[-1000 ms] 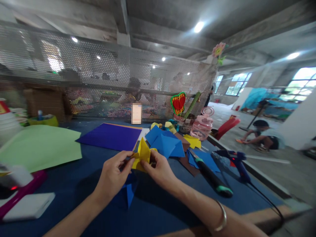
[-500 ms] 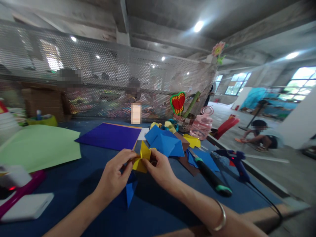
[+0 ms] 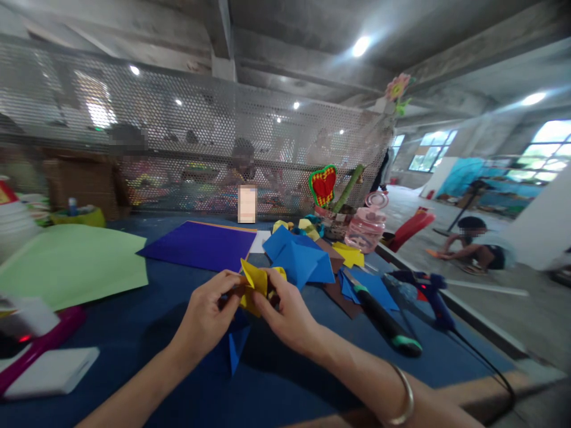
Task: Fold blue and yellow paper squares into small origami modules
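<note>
Between my hands is a small folded piece of yellow paper (image 3: 255, 280), raised above the blue table. My left hand (image 3: 209, 309) pinches its left side between thumb and fingers. On the other side, my right hand (image 3: 285, 306) closes on the paper with thumb and fingertips, a silver bangle on that wrist. Under my left fingers a folded blue paper piece (image 3: 237, 348) stands on the table, its upper part hidden. Just beyond my right hand lie larger folded blue paper shapes (image 3: 301, 255).
A purple sheet (image 3: 200, 245) and a light green sheet (image 3: 75, 261) lie at the left. To the right are a black-handled cutter (image 3: 386, 321), a corded glue gun (image 3: 430, 294) and a pink bottle (image 3: 366, 229). A perforated screen (image 3: 178, 137) stands behind. Someone crouches beyond the table (image 3: 513, 351).
The yellow paper has turned and its raised flap now leans left. My right fingers have come further over its right side. My left hand has hardly moved.
</note>
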Motion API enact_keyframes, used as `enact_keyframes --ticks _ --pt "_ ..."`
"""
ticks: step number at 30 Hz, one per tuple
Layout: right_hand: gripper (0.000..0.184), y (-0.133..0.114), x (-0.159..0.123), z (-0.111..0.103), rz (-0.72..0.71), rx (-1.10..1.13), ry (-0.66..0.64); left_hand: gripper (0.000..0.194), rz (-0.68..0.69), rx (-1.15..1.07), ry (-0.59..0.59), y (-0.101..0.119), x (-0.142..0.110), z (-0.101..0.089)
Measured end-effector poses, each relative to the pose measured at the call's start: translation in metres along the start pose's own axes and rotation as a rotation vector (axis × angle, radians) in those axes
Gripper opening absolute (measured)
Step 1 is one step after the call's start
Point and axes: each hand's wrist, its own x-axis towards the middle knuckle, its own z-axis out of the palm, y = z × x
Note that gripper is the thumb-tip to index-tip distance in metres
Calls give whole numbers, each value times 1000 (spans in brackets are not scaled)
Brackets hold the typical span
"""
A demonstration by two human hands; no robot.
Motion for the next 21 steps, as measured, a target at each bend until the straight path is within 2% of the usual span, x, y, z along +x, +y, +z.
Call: enact_keyframes --ticks 2,5,8,10,12,15,21 --pt "23 -1 0 0 -47 -56 -18 18 20 26 18 0 0 0" --pt "11 1 1 0 -90 -111 -33 14 28 59 29 1 -1 0" --pt "11 4 2 1 -107 -127 -33 13 -37 65 35 3 -1 2" --pt "18 6 2 1 -91 -119 -23 14 -105 33 50 5 0 3" --pt "22 6 3 1 -60 -105 -14 24 -156 -10 87 5 0 3" --pt "23 7 3 2 -22 -86 -16 36 -165 -52 106 6 2 2" --pt "21 10 4 4 106 11 -37 15 -67 -18 78 13 1 -1"
